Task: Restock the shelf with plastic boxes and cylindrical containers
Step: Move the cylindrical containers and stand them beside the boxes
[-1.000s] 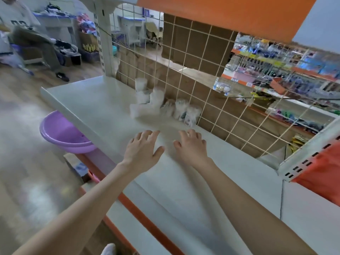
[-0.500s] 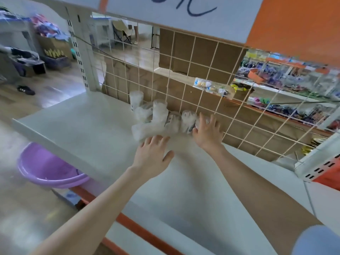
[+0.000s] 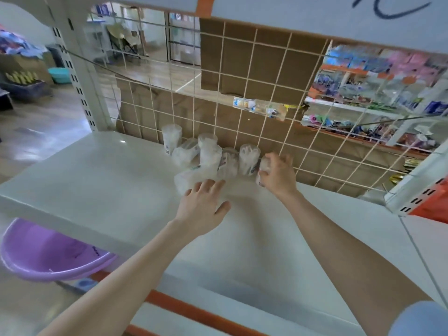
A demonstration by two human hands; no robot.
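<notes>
Right hand [image 3: 278, 175], fingers curled around a translucent cylindrical container [image 3: 263, 166] at the right end of the row, close to the wire grid [image 3: 242, 93]. Left hand [image 3: 202, 204], palm down with fingers spread and straight, holding nothing; its fingertips reach a toppled container [image 3: 186, 178] lying on its side. Between the two hands, a cluster of containers [image 3: 208, 151] stands and leans unevenly at the back of the white shelf [image 3: 97, 180]. Behind the grid hangs a brown cardboard sheet [image 3: 244, 57]. Below the shelf's front edge, at left, sits a purple basin [image 3: 48, 253].
</notes>
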